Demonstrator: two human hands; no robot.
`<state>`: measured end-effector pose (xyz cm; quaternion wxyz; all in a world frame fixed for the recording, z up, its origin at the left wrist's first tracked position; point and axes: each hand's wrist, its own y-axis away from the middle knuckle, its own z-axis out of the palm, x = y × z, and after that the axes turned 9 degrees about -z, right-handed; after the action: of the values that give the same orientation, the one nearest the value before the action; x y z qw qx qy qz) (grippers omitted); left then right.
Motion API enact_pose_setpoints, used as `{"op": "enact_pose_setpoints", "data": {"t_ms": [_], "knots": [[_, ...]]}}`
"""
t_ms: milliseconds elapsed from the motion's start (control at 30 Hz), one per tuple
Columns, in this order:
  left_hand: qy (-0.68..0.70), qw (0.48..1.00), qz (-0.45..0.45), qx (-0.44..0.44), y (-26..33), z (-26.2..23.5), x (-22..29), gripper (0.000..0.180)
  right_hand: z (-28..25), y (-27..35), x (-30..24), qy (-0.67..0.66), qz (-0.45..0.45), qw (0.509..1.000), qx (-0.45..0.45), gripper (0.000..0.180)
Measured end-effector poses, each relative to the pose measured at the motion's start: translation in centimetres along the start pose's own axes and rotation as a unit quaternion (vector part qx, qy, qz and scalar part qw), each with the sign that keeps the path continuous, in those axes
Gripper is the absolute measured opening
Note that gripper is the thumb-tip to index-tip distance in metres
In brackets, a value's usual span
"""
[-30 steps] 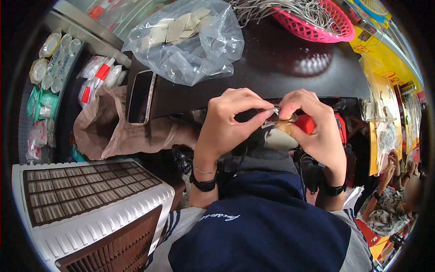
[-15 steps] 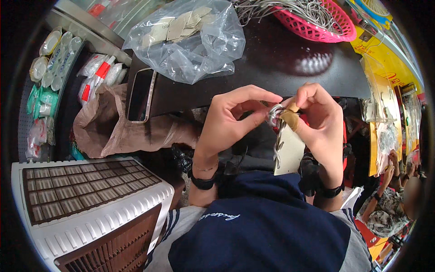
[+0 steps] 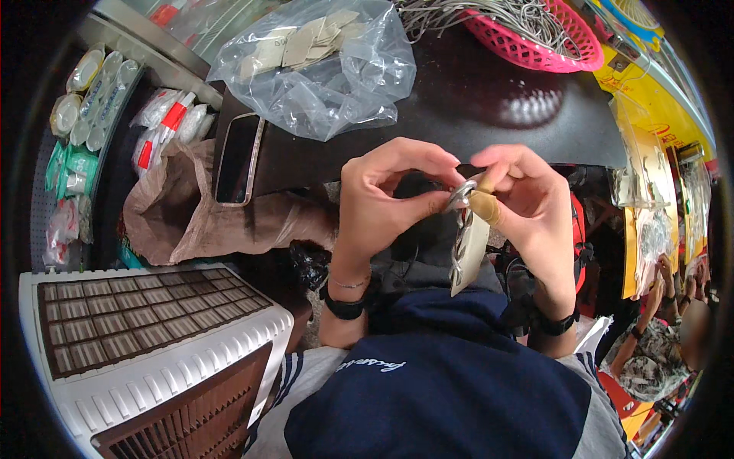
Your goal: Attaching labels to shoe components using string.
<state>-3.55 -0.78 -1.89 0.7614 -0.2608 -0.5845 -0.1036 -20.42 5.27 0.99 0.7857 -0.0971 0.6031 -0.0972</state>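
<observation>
Both my hands meet above my lap, just in front of the dark table's edge. My left hand (image 3: 376, 195) pinches the top loop of a silver braided chain (image 3: 459, 194) between thumb and fingers. Closed on the upper end of a beige card (image 3: 475, 249) is my right hand (image 3: 537, 195), whose thumb and a fingertip wear tan coverings. Part of the chain hangs down along the card's left edge. The card tilts, its lower end pointing toward my shirt. Where chain and card join is partly covered by my fingers.
On the dark table (image 3: 443, 107) lie a clear plastic bag (image 3: 336, 96) of beige cards and a phone (image 3: 239, 161). A pink basket (image 3: 527, 55) holds silver strands. A brown sack (image 3: 176, 218) and a white air cooler (image 3: 279, 329) stand left; another person (image 3: 650, 367) sits far right.
The card has turned more edge-on and its lower end has swung left. My left fingers have closed in on the chain's loop, and my right index finger has straightened toward it.
</observation>
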Motion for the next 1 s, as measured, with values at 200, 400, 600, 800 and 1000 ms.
{"op": "enact_pose_setpoints", "data": {"t_ms": [200, 400, 600, 800, 1000], "knots": [[0.02, 0.999, -0.002, 0.028, 0.2, 0.2, 0.2, 0.047, 0.0, 0.0, 0.9, 0.117, -0.074, 0.989, -0.042, 0.014], [0.081, 0.992, -0.073, 0.061, -0.1, -0.3, 0.2, 0.051, -0.2, 0.0, 2.1, 0.062, -0.124, 0.99, -0.036, 0.012], [0.122, 0.986, -0.04, 0.103, 0.0, -0.8, 0.0, 0.05, 0.7, 0.2, 2.1, 0.078, -0.085, 0.983, -0.141, 0.014], [0.117, 0.984, -0.01, 0.136, 0.0, -1.2, -0.1, 0.049, 0.2, 0.2, 2.4, 0.06, -0.013, 0.977, -0.206, 0.023], [0.153, 0.976, 0.022, 0.154, -0.2, -1.6, -0.2, 0.047, 1.2, 0.2, 2.7, 0.028, 0.064, 0.988, -0.14, 0.041]]}}
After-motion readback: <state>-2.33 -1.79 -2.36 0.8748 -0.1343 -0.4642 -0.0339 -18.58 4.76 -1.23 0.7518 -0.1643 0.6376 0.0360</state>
